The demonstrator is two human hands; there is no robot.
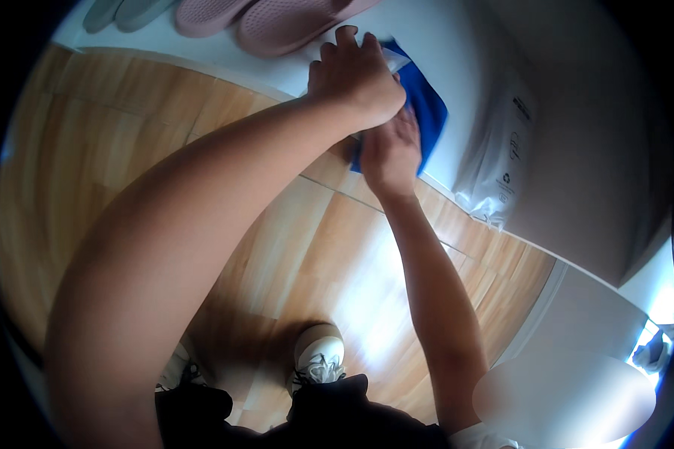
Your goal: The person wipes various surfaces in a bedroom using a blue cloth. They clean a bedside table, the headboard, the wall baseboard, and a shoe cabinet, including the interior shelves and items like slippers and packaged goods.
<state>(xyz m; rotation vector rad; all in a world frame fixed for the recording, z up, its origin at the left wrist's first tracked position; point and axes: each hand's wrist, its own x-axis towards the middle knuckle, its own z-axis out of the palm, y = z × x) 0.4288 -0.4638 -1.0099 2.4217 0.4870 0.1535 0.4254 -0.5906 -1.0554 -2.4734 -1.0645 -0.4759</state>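
Observation:
A flat, deep blue folded sheet [432, 112] is at my hands, over the front edge of the white shelf; its kind I cannot make out. My left hand [358, 81] is across its upper part, with bent fingers pointing away from me. A pale, see-through piece [395, 60] shows between those fingers and the sheet's far corner. Just below, my right hand [393, 153] grips the sheet, blue showing on both sides of it. The left hand covers the right fingertips. Slight blur softens the right hand.
Pink clogs [277, 34] and grey shoes [127, 13] stand on the white shelf [464, 45] at the far left. A clear printed plastic bag [494, 168] lies to the right. Below are the wood-look floor [269, 224] and my white laced shoe [320, 355].

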